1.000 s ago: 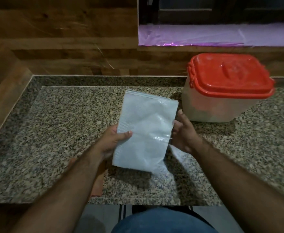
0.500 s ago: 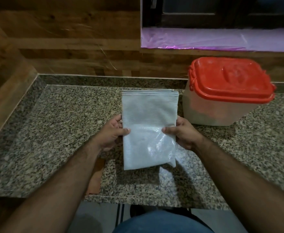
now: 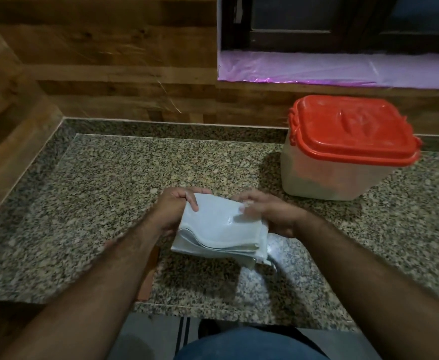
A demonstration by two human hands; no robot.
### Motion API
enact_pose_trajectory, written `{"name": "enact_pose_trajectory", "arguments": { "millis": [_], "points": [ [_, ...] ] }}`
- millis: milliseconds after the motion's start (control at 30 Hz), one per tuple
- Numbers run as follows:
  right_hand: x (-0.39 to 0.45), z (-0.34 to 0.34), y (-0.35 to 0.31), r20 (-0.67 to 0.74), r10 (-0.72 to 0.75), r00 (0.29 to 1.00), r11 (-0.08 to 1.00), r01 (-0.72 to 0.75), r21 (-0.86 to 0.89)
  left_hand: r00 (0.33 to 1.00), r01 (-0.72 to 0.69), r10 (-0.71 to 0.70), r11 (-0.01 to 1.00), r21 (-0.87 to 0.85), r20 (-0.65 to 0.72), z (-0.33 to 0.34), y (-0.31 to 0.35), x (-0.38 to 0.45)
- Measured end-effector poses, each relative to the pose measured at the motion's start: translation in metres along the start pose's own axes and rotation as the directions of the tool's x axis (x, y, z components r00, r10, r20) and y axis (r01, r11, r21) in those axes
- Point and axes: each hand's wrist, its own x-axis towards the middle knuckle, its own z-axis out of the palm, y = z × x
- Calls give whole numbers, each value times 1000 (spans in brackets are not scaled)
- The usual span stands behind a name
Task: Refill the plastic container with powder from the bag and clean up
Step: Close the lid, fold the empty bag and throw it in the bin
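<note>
Over the near edge of the granite counter (image 3: pixel 88 203), the left hand (image 3: pixel 173 211) and the right hand (image 3: pixel 270 214) hold a flat white bag (image 3: pixel 221 233) between them. The left hand's fingers curl over the bag's far left corner with the thumb pressing on top, closed on the plastic. The right hand grips the far right edge in the same way, though its fingertips are blurred, so how tightly they pinch is hard to say. The bag looks doubled over on itself, with several layered edges showing along its near side, and it seems to hang just above the stone rather than rest on it. It lies slack and thin, which suggests it holds little or no powder.

Beyond the right hand, well apart from the bag, stands the plastic container (image 3: pixel 327 178), translucent, with its red lid (image 3: pixel 353 131) seated on top. Something pale fills part of it, but the level is unclear through the cloudy wall. Behind it runs a wooden wall (image 3: pixel 109 48) and a window ledge lined with pink sheet (image 3: pixel 317 68).

Judging by the closed lid and the limp bag, the pouring appears finished and the folding belongs to the tidy-up. What seems left is finishing the fold and putting the bag away; no spilled powder shows clearly on the counter.
</note>
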Motion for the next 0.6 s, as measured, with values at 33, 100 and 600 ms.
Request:
{"name": "enact_pose_trajectory", "arguments": {
  "millis": [33, 100, 600],
  "points": [
    [2, 1, 0, 44, 41, 998, 994, -37, -99, 1000, -3, 3, 1000, -4, -1, 3, 2, -1],
    [5, 1, 2, 82, 66, 994, 988, -53, -148, 1000, 14, -14, 999, -52, -8, 6, 6, -4],
    [26, 83, 3, 197, -77, 977, 996, 69, 49, 921, -76, -57, 944, -321, -386, 29, -19, -160]
  ]
}}
